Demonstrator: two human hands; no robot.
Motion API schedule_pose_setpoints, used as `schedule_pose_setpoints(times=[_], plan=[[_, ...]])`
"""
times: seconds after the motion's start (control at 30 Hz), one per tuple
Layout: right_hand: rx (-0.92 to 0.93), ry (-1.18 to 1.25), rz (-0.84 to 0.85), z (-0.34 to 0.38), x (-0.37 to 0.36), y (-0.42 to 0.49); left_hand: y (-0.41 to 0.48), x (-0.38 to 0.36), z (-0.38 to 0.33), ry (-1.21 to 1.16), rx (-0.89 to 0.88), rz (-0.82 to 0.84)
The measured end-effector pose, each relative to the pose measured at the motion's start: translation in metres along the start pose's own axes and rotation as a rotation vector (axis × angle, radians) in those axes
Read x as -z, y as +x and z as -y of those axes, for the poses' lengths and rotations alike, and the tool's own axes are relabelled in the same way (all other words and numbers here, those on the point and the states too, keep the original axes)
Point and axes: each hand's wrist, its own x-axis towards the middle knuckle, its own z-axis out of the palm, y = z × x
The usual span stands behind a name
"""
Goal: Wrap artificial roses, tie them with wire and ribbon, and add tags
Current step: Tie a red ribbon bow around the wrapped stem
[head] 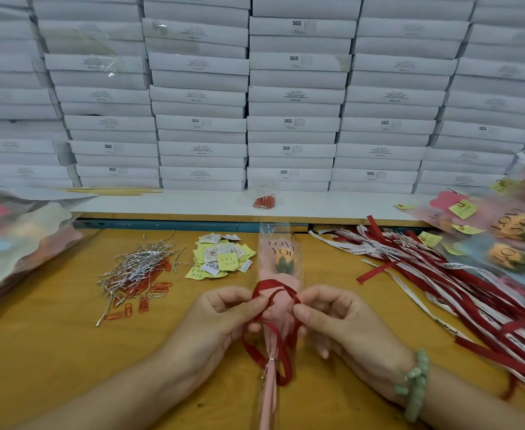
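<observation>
Silver wire ties (137,268) and red paper clips (158,288) are lying at left on the wooden table (53,336), beside a heap of tags (220,257). At the table's middle, the left hand (224,318) is pinching the red ribbon (273,290) looped round the wrapped rose (281,265), its sleeve showing "LOV" and "YOU". The right hand (332,321) is pinching the ribbon's other side. Loose ribbons (441,268) are lying at right. Behind, white boxes (295,60) are showing "SGS".

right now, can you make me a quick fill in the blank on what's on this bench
The left hand and right hand pinch a ____ ribbon round the wrapped rose.
Printed on it: LOVE ____.
The green bracelet is on the ____ wrist.
The silver wire ties lie ____ of the paper tags.
Missing: red; YOU; right; left.
</observation>
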Motion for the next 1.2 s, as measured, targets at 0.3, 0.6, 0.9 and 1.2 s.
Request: schedule_pose_setpoints(times=[0.3, 0.6, 0.9, 1.2], plan=[[-0.111, -0.232, 0.103, -0.001, -0.008, -0.003, -0.002, 0.002, -0.002, -0.010, -0.013, 0.013], [-0.094, -0.499, 0.082, -0.004, -0.015, -0.002, -0.004, 0.000, -0.003, 0.044, -0.039, 0.152], [-0.117, -0.303, -0.014, -0.001, -0.014, -0.003, -0.004, 0.001, -0.004, 0.041, -0.069, 0.159], [0.206, -0.652, -0.135, 0.001, -0.008, -0.006, -0.004, 0.002, -0.002, 0.078, -0.055, 0.181]])
